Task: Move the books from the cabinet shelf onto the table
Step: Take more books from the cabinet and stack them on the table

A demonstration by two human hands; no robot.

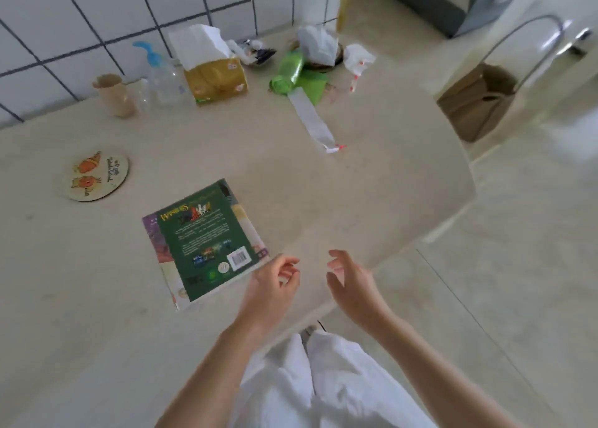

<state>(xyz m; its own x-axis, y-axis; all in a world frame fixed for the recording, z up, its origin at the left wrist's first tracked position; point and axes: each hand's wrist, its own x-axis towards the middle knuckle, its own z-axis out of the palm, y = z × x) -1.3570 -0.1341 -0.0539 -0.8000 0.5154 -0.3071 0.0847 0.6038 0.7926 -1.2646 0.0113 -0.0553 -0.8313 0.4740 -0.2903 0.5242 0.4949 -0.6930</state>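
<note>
From the head view, a small stack of paperback books (204,243), a green-covered one lying back cover up on top of at least one more with purple and cream edges showing, already rests flat on the pale cream stone-look worktop (372,175). So part of the job looks done. The cabinet shelf is not in view, so I cannot say how many books are left there.

Both hands hold nothing. The left hand (271,285) hovers just beside the stack's near right corner, fingers loosely curled. The right hand (351,282) hangs further right of the stack, over the worktop's near edge, fingers spread and relaxed.

Right of the stack the worktop is bare up to its rounded corner, which drops to the floor; that stretch would take more books, kept back from the edge. Beyond the stack, near the white tiled wall (97,23), sit a yellow tissue pack (216,78), a clear bottle with a blue top (161,75) and green plastic bags (291,71). Left of the stack lies a round wooden coaster with orange fox pictures (97,175).
</note>
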